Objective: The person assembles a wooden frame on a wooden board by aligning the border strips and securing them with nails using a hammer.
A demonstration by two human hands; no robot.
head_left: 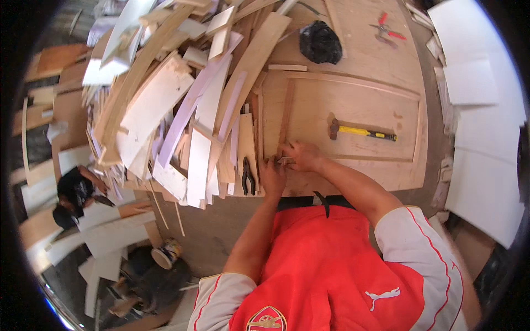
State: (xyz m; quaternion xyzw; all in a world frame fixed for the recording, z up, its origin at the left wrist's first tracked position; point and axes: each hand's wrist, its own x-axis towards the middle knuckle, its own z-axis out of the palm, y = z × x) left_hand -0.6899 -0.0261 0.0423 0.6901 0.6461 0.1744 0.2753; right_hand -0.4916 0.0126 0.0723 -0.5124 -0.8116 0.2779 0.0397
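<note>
My left hand (272,175) and my right hand (302,156) meet at the near left corner of a rectangular wooden frame (353,83) lying on the table. The fingers of both hands are closed together around a small spot; what they pinch there is too small to make out. A darker wooden strip (286,107) runs away from my fingertips along the frame's left side. Inside the frame, right of my hands, lies a hammer (361,131) with a yellow and black handle. Pliers with black handles (248,177) rest just left of my left hand.
A high, untidy heap of wood offcuts (187,105) covers the table's left part. Toward the back are a black plastic bag (320,43) and a red-handled hand tool (388,30). White panels (480,121) stand at right. Lower left, another person (77,190) is among boards, near a bucket (167,254).
</note>
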